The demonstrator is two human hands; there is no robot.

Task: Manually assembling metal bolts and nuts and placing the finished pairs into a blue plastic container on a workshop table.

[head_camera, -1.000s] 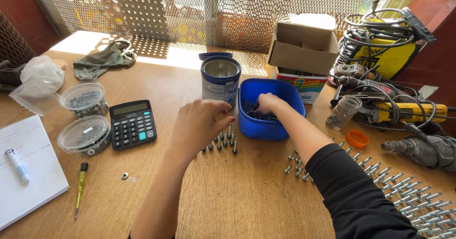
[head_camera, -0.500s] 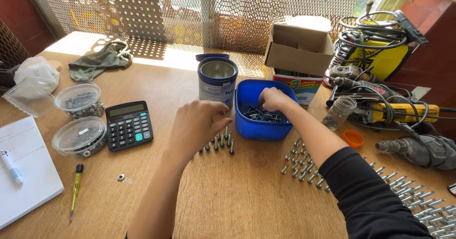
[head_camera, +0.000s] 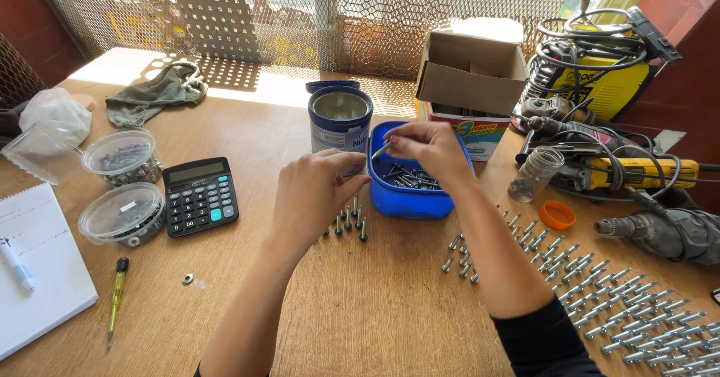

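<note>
My right hand (head_camera: 429,148) is raised over the blue plastic tub (head_camera: 409,201) of bolts and pinches one bolt (head_camera: 381,151) by its end. My left hand (head_camera: 313,193) hovers just left of the tub with fingers curled, above a small cluster of bolts standing upright (head_camera: 347,223) on the wooden table (head_camera: 360,309). I cannot see anything held in the left hand. An open metal tin (head_camera: 340,118) stands right behind the left hand.
Several rows of bolts (head_camera: 600,294) lie at right, near an orange lid (head_camera: 557,214), a clear jar (head_camera: 532,175) and a drill (head_camera: 660,231). At left are a calculator (head_camera: 199,195), two lidded tubs (head_camera: 120,186), a screwdriver (head_camera: 116,298) and a notepad (head_camera: 37,264). A cardboard box (head_camera: 472,73) stands behind.
My right hand has lifted out of the blue tub with one bolt pinched in its fingers. My left hand has stayed beside the standing bolts.
</note>
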